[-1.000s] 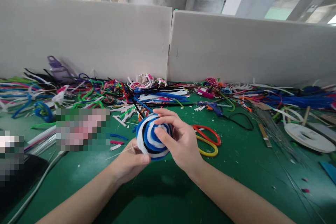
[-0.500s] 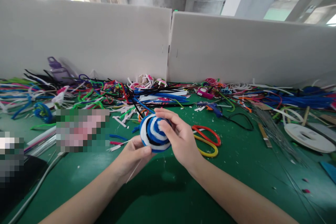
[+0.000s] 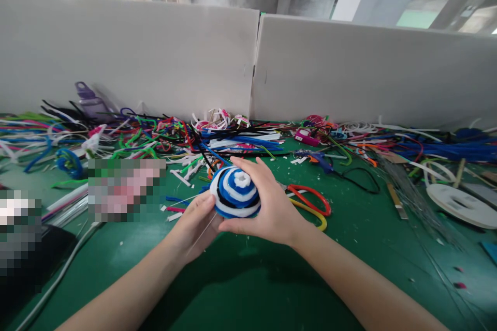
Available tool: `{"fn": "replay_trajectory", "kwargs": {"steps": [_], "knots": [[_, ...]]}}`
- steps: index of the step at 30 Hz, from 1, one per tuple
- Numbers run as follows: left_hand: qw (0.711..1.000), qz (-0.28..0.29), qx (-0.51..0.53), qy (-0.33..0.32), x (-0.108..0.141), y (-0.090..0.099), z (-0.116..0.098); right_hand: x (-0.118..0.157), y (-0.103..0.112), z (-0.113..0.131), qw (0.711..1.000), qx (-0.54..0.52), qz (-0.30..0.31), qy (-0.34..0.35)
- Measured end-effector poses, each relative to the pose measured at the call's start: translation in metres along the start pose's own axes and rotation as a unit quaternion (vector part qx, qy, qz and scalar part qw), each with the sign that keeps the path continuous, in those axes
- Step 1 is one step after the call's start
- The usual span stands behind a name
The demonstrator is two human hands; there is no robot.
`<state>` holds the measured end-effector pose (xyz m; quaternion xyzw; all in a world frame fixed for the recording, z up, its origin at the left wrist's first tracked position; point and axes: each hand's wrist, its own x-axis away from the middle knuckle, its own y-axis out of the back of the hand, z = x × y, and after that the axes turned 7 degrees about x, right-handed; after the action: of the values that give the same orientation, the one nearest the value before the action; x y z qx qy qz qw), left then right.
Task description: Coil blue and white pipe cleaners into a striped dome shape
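Between my two hands, above the green table, is a dome coiled from blue, white and black pipe cleaners [image 3: 235, 194], with a small white ring at its top. My left hand [image 3: 200, 220] grips its left edge, thumb on the side and the other fingers hidden beneath. My right hand [image 3: 272, 204] curves around the right side, fingers over the far edge and thumb along the near lower rim. A thin pale strand runs down across my left palm. Scissors with red and yellow handles [image 3: 310, 199] lie just behind my right wrist.
Loose pipe cleaners [image 3: 244, 139] heap along the white partition [image 3: 155, 51]. A purple bottle [image 3: 90, 101] stands at the back left. To the right are a blue glue gun [image 3: 320, 161], thin wires [image 3: 419, 191] and a white spool [image 3: 446, 204]. A white cable [image 3: 66, 269] crosses the left side.
My right hand has shifted from the top of the coiled dome to its right side, its thumb dropping to the near lower rim. The white ring on top now shows.
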<state>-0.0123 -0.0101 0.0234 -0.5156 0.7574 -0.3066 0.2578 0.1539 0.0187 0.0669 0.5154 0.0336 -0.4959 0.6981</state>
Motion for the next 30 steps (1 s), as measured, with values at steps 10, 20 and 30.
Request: {"fn": "replay_trajectory", "kwargs": {"steps": [10,20,30], "knots": [[0.999,-0.022,-0.014,-0.025,0.001,-0.001,0.001,0.002,-0.002,-0.002,0.999,-0.024,-0.013,0.044],[0.966,-0.115,-0.196,-0.127,-0.007,0.001,-0.007,-0.006,0.019,-0.011,0.983,0.120,-0.094,0.099],[0.615,-0.131,-0.646,-0.434,0.000,0.006,-0.005,-0.003,0.015,-0.021,0.909,0.340,-0.131,0.200]]}}
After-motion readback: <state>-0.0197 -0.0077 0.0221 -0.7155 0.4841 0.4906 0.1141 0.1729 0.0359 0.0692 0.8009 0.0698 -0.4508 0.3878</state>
